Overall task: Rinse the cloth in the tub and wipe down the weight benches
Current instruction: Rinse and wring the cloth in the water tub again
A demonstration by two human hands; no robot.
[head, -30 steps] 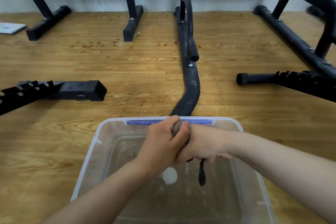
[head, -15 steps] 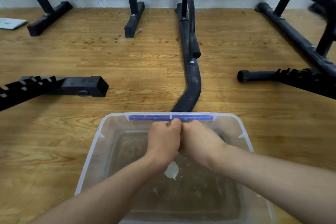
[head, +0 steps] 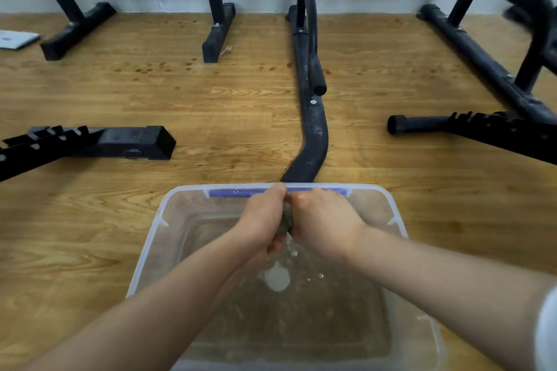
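Note:
A clear plastic tub (head: 156, 226) with a blue handle strip stands on the wooden floor right in front of me, holding murky water. Above the water, my left hand (head: 262, 217) and my right hand (head: 324, 220) are pressed together, both gripping a dark grey cloth (head: 286, 220). Only a narrow twisted strip of the cloth shows between the fists. Drops fall from it onto the water. Black weight bench frames lie on the floor, one at the left (head: 90, 143) and one at the right (head: 482, 129).
A curved black base bar (head: 313, 135) runs from the tub's far rim toward the wall. Two black stand feet (head: 218, 34) sit at the back left. A flat white object (head: 15, 39) lies at the far left edge.
The dangling end of the cloth seen a second ago is now hidden in my fists. My hands have turned against each other, and water now drips from the cloth.

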